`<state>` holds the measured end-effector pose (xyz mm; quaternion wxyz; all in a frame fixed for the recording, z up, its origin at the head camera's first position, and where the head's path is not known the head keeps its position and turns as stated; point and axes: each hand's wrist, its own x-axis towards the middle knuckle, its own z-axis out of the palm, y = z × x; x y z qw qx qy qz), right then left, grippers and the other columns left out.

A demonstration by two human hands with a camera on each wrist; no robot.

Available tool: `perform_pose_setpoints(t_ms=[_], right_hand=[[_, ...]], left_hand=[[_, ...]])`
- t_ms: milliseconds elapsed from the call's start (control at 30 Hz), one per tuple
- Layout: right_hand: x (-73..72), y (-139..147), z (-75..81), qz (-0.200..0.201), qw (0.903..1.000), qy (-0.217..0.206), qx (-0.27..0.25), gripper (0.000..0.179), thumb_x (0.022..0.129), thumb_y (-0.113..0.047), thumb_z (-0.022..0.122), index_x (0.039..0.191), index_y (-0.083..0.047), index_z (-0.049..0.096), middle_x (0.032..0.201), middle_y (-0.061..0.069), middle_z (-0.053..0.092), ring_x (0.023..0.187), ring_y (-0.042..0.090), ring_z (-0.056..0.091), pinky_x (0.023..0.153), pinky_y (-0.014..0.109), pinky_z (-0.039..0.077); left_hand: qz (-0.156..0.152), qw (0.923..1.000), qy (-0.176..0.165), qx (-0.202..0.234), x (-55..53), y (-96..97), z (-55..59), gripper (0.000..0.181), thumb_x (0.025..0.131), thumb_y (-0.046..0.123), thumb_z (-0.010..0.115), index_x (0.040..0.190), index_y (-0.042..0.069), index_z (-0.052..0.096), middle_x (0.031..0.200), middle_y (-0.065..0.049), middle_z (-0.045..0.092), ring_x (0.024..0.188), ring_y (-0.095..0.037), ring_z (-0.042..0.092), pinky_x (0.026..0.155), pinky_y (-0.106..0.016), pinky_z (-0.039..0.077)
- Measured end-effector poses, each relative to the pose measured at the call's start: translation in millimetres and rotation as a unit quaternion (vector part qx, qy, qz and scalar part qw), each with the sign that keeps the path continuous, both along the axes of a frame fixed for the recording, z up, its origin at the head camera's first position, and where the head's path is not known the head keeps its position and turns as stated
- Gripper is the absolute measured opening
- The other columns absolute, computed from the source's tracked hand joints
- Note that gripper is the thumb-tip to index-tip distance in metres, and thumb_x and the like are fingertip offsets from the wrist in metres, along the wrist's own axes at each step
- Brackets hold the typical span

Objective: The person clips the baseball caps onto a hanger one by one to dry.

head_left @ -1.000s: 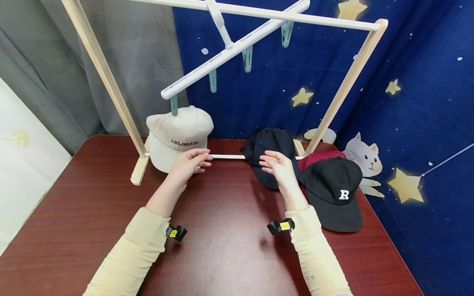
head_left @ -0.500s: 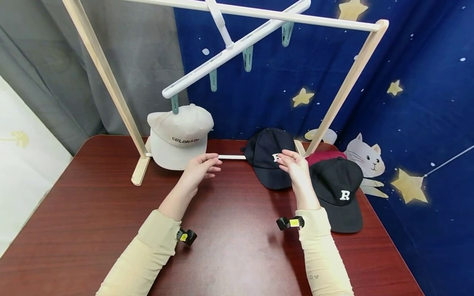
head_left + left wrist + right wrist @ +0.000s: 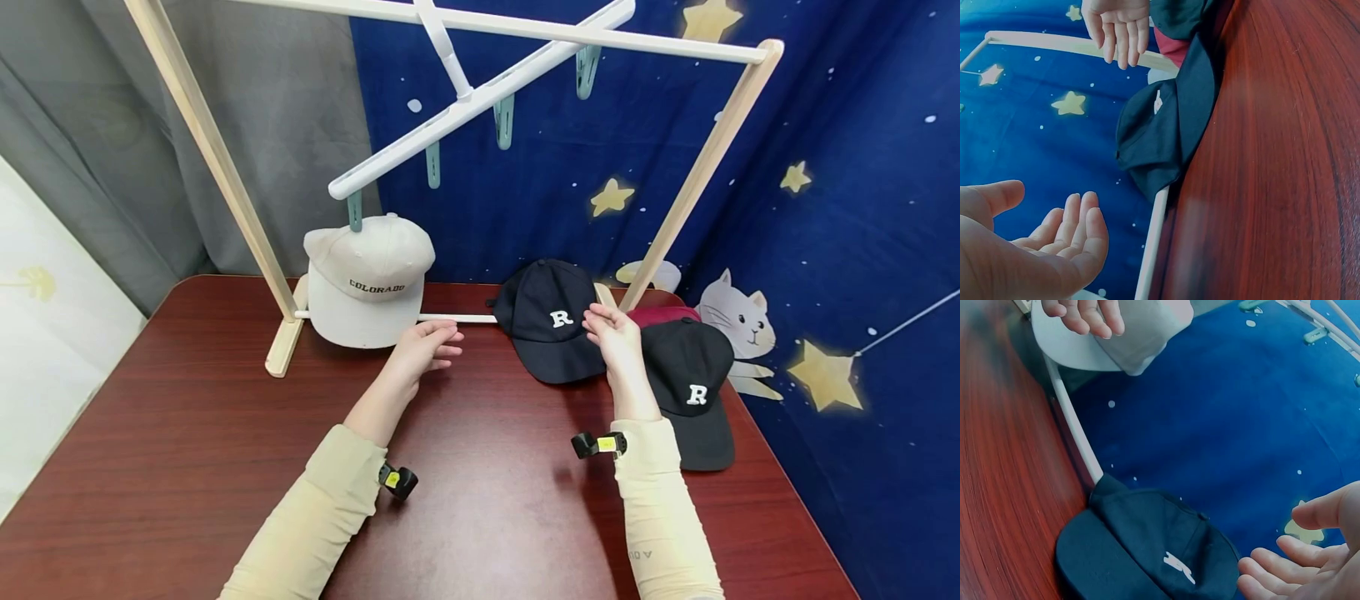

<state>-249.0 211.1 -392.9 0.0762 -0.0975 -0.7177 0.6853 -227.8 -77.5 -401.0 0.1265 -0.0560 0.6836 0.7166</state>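
A white baseball cap [image 3: 375, 258] lettered COLORADO hangs from the clip [image 3: 355, 212] at the low left end of a white clip hanger [image 3: 480, 98]. My left hand [image 3: 420, 354] is held in the air just right of its brim, fingers loosely bent and holding nothing. Over to the right, my right hand [image 3: 621, 346] is likewise empty, its fingers relaxed, between two dark caps. One is a navy cap [image 3: 540, 300] with a white R, lying on the table. The other, a black cap [image 3: 675, 358] with a white R, partly covers a dark red cap [image 3: 656, 315].
A wooden rack [image 3: 697, 167] stands on the reddish-brown table [image 3: 480, 517], with a white lower bar [image 3: 465, 318] running behind the hands. More green clips [image 3: 503, 122] hang along the tilted hanger. Grey and blue star-patterned curtains [image 3: 480, 225] close off the back.
Both hands have drifted to the right, both empty throughout. The navy cap's R, hidden earlier by the right hand, now shows fully. The caps on the table stay put.
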Motion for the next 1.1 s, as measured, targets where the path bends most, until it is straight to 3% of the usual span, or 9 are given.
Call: perform_pose_setpoints(t_ms=[100, 333, 467, 600, 733, 867, 1100], right_hand=[[-1.6, 3.8, -2.0, -0.012, 0.9999, 0.001, 0.012, 0.035, 0.096, -0.002, 0.053, 0.128, 0.013, 0.051, 0.103, 0.007, 0.065, 0.078, 0.0, 0.06, 0.095, 0.04, 0.044], [-3.9, 11.9, -5.1, -0.018, 0.9991, -0.009, 0.038, 0.037, 0.096, -0.003, 0.052, 0.131, 0.01, 0.05, 0.127, 0.027, 0.054, 0.091, 0.004, 0.056, 0.091, 0.033, 0.044], [-5.2, 17.5, -7.5, -0.014, 0.9985, -0.023, 0.047, 0.039, 0.097, -0.005, 0.052, 0.134, 0.008, 0.048, 0.132, 0.028, 0.05, 0.098, 0.009, 0.055, 0.093, 0.033, 0.042], [-5.8, 21.7, -9.0, -0.016, 0.9976, -0.035, 0.058, 0.042, 0.097, -0.007, 0.053, 0.136, 0.007, 0.047, 0.131, 0.025, 0.051, 0.096, 0.007, 0.053, 0.088, 0.027, 0.042], [-6.8, 24.5, -9.7, -0.024, 0.9969, -0.043, 0.062, 0.044, 0.097, -0.009, 0.054, 0.138, 0.005, 0.045, 0.129, 0.024, 0.053, 0.094, 0.007, 0.052, 0.084, 0.023, 0.042], [-7.3, 26.4, -11.0, -0.028, 0.9968, -0.046, 0.059, 0.046, 0.097, -0.009, 0.054, 0.139, 0.005, 0.043, 0.128, 0.026, 0.053, 0.096, 0.01, 0.052, 0.091, 0.029, 0.042], [-8.0, 29.9, -14.6, -0.024, 0.9969, -0.051, 0.055, 0.049, 0.097, -0.009, 0.054, 0.141, 0.006, 0.039, 0.13, 0.026, 0.052, 0.095, 0.008, 0.052, 0.096, 0.035, 0.04]], left_hand=[[0.004, 1.0, -0.005, 0.001, -1.7, 2.6, -3.1, 0.034, 0.099, 0.019, 0.054, 0.129, 0.002, 0.056, 0.116, -0.014, 0.064, 0.102, -0.028, 0.064, 0.086, -0.04, 0.051], [0.003, 0.9996, -0.021, 0.019, -3.3, 12.3, -8.4, 0.035, 0.098, 0.017, 0.054, 0.129, 0.0, 0.056, 0.119, -0.016, 0.063, 0.107, -0.031, 0.062, 0.076, -0.031, 0.054], [0.001, 0.9992, -0.029, 0.028, -4.6, 17.5, -14.5, 0.037, 0.098, 0.016, 0.053, 0.129, -0.003, 0.054, 0.124, -0.021, 0.06, 0.106, -0.03, 0.062, 0.072, -0.028, 0.054], [-0.007, 0.9987, -0.032, 0.04, -4.5, 22.7, -20.0, 0.041, 0.098, 0.015, 0.053, 0.133, -0.006, 0.049, 0.126, -0.024, 0.057, 0.104, -0.029, 0.064, 0.073, -0.029, 0.054], [-0.009, 0.9978, -0.043, 0.05, -3.4, 28.8, -21.1, 0.044, 0.097, 0.016, 0.054, 0.135, -0.005, 0.047, 0.127, -0.024, 0.057, 0.107, -0.03, 0.062, 0.084, -0.038, 0.052], [-0.009, 0.9959, -0.064, 0.063, -5.2, 35.1, -24.1, 0.046, 0.098, 0.018, 0.054, 0.138, -0.002, 0.044, 0.131, -0.024, 0.053, 0.117, -0.035, 0.055, 0.096, -0.047, 0.044], [-0.018, 0.9941, -0.076, 0.075, -7.5, 48.5, -30.7, 0.047, 0.099, 0.022, 0.052, 0.138, -0.004, 0.044, 0.133, -0.025, 0.051, 0.12, -0.037, 0.052, 0.096, -0.048, 0.043]])
